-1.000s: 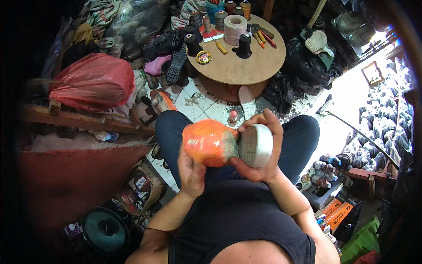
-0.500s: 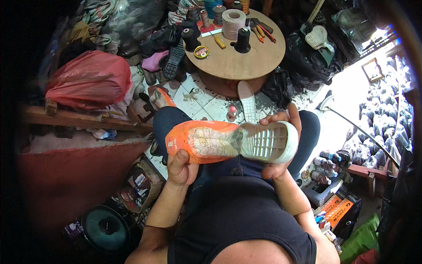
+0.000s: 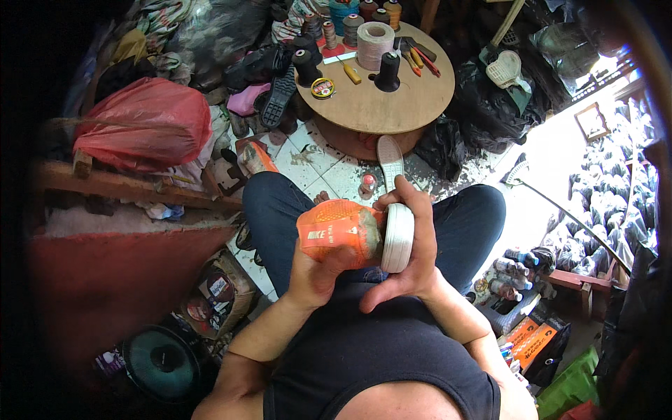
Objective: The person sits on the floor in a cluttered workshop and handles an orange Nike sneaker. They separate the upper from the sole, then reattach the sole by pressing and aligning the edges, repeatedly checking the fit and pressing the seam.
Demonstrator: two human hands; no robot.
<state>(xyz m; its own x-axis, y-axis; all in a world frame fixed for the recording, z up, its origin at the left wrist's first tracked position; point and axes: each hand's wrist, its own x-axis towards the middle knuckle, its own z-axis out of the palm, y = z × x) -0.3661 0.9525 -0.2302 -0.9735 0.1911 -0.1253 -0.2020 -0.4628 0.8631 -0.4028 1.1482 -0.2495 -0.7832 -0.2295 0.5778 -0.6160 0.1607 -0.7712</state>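
Over my lap, my left hand (image 3: pixel 316 276) grips an orange shoe upper (image 3: pixel 329 227) from below, the thumb lying across it. A worn greyish patch shows on the upper near its right end. Fingers of my right hand (image 3: pixel 422 241) wrap the outer side of a white shoe sole (image 3: pixel 398 239), whose thick side edge faces up. Sole and upper are close together, bent toward each other; where they meet is partly hidden. Beyond my knees another white sole (image 3: pixel 390 157) stands near the table, and a second orange shoe (image 3: pixel 257 158) lies at the left.
A round wooden table (image 3: pixel 413 101) ahead holds thread spools (image 3: pixel 387 70), pliers and an awl (image 3: pixel 350 72). A small jar (image 3: pixel 367 185) stands on the tiled floor (image 3: pixel 308 150). To the left is a red bag (image 3: pixel 143 124), to the right plastic bottles (image 3: pixel 511 273) and boxes.
My hands have come closer together. The sole has turned from showing its open ribbed face to its side edge, and the upper has tilted, hiding most of its pale worn bottom.
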